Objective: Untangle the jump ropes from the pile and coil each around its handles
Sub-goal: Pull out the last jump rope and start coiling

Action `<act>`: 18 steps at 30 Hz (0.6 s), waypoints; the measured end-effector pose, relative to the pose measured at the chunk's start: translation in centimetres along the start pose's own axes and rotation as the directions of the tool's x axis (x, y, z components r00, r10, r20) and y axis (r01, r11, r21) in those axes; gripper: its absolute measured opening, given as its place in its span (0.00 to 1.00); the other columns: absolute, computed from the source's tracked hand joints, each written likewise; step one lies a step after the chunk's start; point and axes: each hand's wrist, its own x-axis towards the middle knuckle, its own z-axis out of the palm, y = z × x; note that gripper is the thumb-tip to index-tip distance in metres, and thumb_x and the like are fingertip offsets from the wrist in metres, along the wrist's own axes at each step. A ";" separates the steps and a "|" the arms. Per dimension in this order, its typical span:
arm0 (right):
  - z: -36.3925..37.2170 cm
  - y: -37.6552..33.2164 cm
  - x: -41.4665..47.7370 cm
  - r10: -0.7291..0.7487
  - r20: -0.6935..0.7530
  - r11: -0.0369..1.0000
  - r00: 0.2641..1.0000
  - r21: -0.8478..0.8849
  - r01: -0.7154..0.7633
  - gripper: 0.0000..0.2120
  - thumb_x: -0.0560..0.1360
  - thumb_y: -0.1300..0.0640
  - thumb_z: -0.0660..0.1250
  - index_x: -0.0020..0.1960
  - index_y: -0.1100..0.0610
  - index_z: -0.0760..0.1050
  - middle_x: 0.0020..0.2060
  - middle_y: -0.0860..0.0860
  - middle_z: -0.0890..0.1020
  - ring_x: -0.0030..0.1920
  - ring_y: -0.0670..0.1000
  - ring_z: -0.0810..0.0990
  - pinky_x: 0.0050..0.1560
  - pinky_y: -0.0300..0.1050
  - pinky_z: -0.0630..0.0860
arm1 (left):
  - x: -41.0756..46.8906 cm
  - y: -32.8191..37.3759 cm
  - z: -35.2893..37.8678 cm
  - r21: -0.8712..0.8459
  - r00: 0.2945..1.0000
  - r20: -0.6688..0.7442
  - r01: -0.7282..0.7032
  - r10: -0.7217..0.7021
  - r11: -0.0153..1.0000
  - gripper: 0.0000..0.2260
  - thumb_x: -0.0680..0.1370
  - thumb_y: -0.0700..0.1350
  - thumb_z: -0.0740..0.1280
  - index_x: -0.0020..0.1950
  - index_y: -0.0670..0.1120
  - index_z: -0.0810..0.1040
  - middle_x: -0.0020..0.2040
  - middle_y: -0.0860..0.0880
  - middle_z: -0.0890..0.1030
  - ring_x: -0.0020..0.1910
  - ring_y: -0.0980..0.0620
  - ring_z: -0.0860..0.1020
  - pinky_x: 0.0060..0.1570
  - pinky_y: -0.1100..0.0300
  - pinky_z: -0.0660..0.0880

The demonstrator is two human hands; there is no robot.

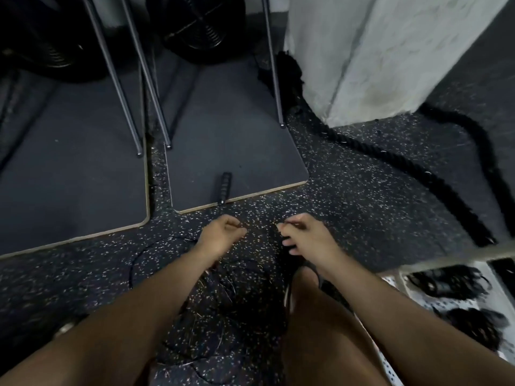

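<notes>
Head view, left hand (220,236) and right hand (305,238) both apparently pinching jump ropes (223,285), tangled beneath forearms

Counting live: 2 hands showing, left hand (223,232) & right hand (303,235). 1 jump-rope handle (225,188) lying alone. 2 dark boards sitting side by side, left board (69,176) & right board (237,135). 3 metal legs (111,73) coming down. 2 round fans (203,23) sitting at the back. 1 thick rope (390,157) snaking, 1 pillar (376,51) standing. 2 coiled bundles (446,282) resting on 1 perforated shelf (412,307). Thin cords (231,282) in the floor tangle are blurring together, no. not countable.
</notes>
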 end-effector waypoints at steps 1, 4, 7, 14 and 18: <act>1.1 -0.3 1.6 -0.007 0.020 1.000 1.000 -0.027 0.008 0.12 0.79 0.47 0.76 0.59 0.48 0.80 0.50 0.49 0.87 0.49 0.49 0.88 0.51 0.51 0.87 | 1.4 -0.5 -0.5 0.016 1.000 -0.019 0.018 -0.018 1.000 0.14 0.78 0.57 0.76 0.61 0.55 0.79 0.53 0.56 0.85 0.52 0.54 0.84 0.56 0.53 0.80; 4.0 -0.4 6.6 -0.022 0.075 0.995 0.997 -0.098 0.030 0.18 0.76 0.41 0.77 0.61 0.47 0.79 0.50 0.48 0.86 0.50 0.50 0.88 0.56 0.55 0.86 | 6.1 -2.3 -1.4 0.013 0.994 -0.098 0.048 -0.046 0.999 0.19 0.78 0.56 0.77 0.64 0.53 0.78 0.54 0.56 0.84 0.53 0.53 0.83 0.54 0.56 0.77; 6.1 0.0 10.4 -0.050 0.117 0.980 0.992 -0.185 0.071 0.27 0.72 0.34 0.76 0.67 0.43 0.76 0.55 0.43 0.83 0.57 0.46 0.84 0.63 0.55 0.83 | 10.3 -4.0 -1.5 0.021 0.980 -0.191 0.053 -0.048 0.998 0.23 0.77 0.54 0.77 0.69 0.50 0.76 0.55 0.54 0.83 0.55 0.51 0.82 0.54 0.57 0.75; 11.1 1.4 18.3 -0.070 0.178 0.958 0.982 -0.262 0.116 0.37 0.76 0.33 0.74 0.79 0.44 0.67 0.70 0.43 0.76 0.65 0.45 0.78 0.72 0.47 0.71 | 21.2 -9.3 -0.9 -0.013 0.935 -0.257 0.247 -0.242 0.969 0.35 0.75 0.58 0.78 0.75 0.47 0.67 0.65 0.45 0.82 0.64 0.42 0.80 0.61 0.53 0.76; 12.8 2.5 21.0 -0.089 0.189 0.956 0.978 -0.260 0.137 0.42 0.74 0.32 0.75 0.82 0.42 0.64 0.75 0.44 0.74 0.68 0.46 0.77 0.69 0.45 0.71 | 24.3 -10.7 -0.2 -0.031 0.911 -0.254 0.329 -0.326 0.944 0.31 0.77 0.61 0.76 0.71 0.46 0.69 0.63 0.43 0.82 0.63 0.40 0.81 0.55 0.53 0.74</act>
